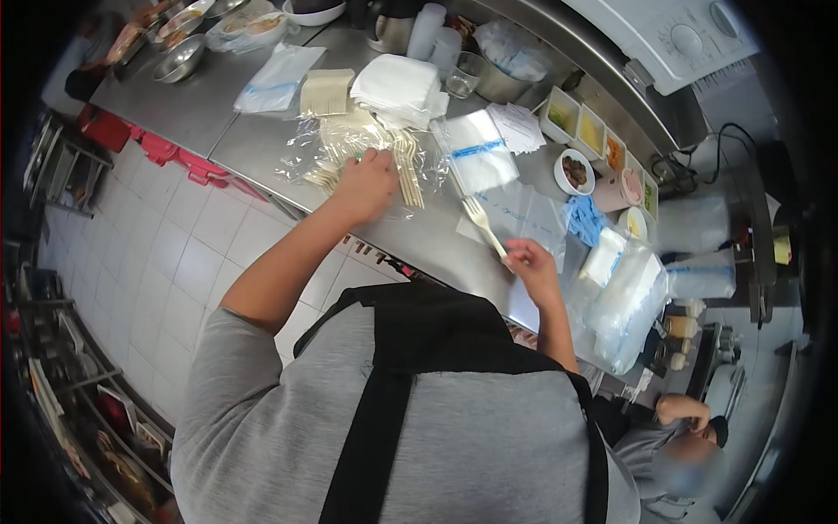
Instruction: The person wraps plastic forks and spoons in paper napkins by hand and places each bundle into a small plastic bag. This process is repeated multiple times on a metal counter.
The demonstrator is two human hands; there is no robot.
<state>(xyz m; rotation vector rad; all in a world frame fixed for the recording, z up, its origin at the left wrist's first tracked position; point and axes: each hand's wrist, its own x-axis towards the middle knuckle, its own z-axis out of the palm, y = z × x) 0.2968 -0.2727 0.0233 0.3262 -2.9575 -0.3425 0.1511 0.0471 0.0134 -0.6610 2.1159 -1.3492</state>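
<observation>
- the right hand (531, 262) has its grip pinched on the handle end of a pale plastic fork (483, 225), tines pointing away over the steel worktop (209, 118).
- the fork hangs just above a clear zip bag (515, 214) lying flat on the worktop, beside another bag with a blue strip (476, 157).
- the left hand (365, 182) rests, fingers curled down, on a heap of loose forks (403, 162) spread on crinkled clear wrap (305, 153); whether its grip is closed on one i cannot tell.
- a stack of white napkins (397, 87) sits just behind the heap, and small sauce dishes (576, 170) stand near the bags on the right.
- another person (690, 437) is low at the right, well apart from both hands.
- risks, as i judge them: the fork is held only at its tip, so it could swing or slip and drop off the near edge to the tiled floor (192, 253).
- the wrap is slick and bunched, so a sideways pull by the left hand could drag forks towards that edge.
- the tines could catch the thin bag and tear it, or nudge the dish of sauce nearby.
</observation>
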